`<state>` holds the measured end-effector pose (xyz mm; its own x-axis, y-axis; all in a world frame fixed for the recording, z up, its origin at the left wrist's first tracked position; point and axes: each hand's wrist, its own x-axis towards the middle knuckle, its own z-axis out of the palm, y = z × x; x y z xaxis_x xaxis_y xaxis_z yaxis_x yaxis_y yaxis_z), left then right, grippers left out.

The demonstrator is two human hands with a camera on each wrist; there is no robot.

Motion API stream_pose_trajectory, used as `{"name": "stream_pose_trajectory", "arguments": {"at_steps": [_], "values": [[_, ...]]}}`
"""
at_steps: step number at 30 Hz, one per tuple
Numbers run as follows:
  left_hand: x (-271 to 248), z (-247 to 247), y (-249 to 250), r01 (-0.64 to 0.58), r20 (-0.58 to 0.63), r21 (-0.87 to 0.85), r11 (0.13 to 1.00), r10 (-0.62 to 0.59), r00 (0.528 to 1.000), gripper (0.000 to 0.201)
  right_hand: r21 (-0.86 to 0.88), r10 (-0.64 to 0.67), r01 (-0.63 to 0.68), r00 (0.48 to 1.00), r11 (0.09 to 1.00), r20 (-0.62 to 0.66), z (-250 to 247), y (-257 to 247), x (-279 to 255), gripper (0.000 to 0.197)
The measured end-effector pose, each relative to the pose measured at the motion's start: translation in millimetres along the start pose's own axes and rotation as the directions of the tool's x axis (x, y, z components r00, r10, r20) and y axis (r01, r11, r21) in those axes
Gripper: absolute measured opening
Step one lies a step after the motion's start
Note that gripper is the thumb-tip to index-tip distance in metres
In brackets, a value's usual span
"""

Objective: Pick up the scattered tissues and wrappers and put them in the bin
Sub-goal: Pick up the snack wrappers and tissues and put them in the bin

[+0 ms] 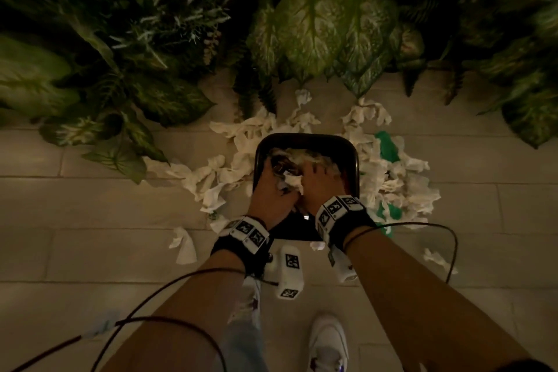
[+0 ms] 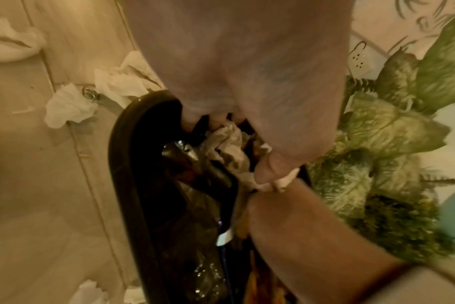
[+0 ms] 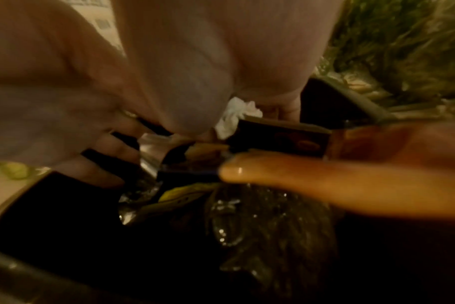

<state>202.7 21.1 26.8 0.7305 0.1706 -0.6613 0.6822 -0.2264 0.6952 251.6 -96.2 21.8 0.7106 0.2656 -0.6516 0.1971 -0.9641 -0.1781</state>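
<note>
Both my hands reach down into the black bin (image 1: 306, 139), which stands on the floor in front of me. My left hand (image 1: 282, 187) grips a crumpled white tissue (image 1: 293, 183), thumb pinched onto it in the left wrist view (image 2: 223, 139). My right hand (image 1: 314, 178) is close beside it, fingers curled down onto the same white wad (image 3: 234, 117). Shiny wrappers and a dark box (image 3: 281, 133) lie inside the bin. Many white tissues lie scattered left (image 1: 211, 178) and right (image 1: 404, 184) of the bin, with green wrappers (image 1: 388, 145) among them.
Large leafy plants (image 1: 317, 24) stand right behind the bin and overhang the far tissues. Loose tissues lie on the tiled floor at near left (image 1: 182, 246) and near right (image 1: 437, 260). My white shoe (image 1: 327, 341) is just behind the bin. Cables hang from both wrists.
</note>
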Motion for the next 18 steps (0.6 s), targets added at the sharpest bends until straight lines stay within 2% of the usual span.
{"name": "stream_pose_trajectory", "arguments": {"at_steps": [2,4,6,8,9,11,13,14,16,18], "values": [[-13,-9,1,-0.029,0.021,-0.044,0.999,0.029,0.999,0.087,-0.005,0.067,-0.067,0.995,0.998,0.079,5,-3,4,0.093],[-28,-25,1,-0.122,-0.037,-0.113,0.986,0.119,0.992,0.075,0.052,0.106,-0.114,0.985,0.992,0.136,5,-6,6,0.099],[-37,-47,-10,-0.171,-0.098,-0.214,0.962,0.153,0.983,0.061,0.179,0.100,-0.130,0.981,0.975,0.166,-6,-7,0,0.108],[-48,-72,-26,-0.194,-0.152,-0.317,0.928,0.152,0.977,0.046,0.277,0.076,-0.113,0.987,0.954,0.139,-23,-11,-15,0.121],[-53,-84,-35,-0.208,-0.195,-0.332,0.920,0.148,0.969,0.039,0.301,0.063,-0.085,0.995,0.950,0.082,-33,-15,-25,0.122],[-56,-104,-63,-0.178,-0.320,-0.261,0.949,0.089,0.943,0.029,0.346,0.012,0.026,0.994,0.938,-0.108,-48,-33,-47,0.110],[-56,-119,-96,-0.064,-0.428,-0.178,0.982,-0.019,0.903,0.027,0.439,-0.052,0.201,0.944,0.876,-0.327,-54,-64,-65,0.082],[-56,-125,-114,-0.004,-0.463,-0.133,0.991,-0.059,0.885,0.027,0.502,-0.061,0.267,0.919,0.823,-0.388,-51,-84,-70,0.067],[-52,-131,-149,0.117,-0.489,-0.077,0.990,-0.140,0.861,0.026,0.568,-0.098,0.334,0.909,0.752,-0.405,-35,-124,-69,0.041],[-47,-130,-179,0.189,-0.473,-0.085,0.978,-0.207,0.856,0.024,0.530,-0.194,0.349,0.925,0.773,-0.327,-8,-158,-52,0.029]]}}
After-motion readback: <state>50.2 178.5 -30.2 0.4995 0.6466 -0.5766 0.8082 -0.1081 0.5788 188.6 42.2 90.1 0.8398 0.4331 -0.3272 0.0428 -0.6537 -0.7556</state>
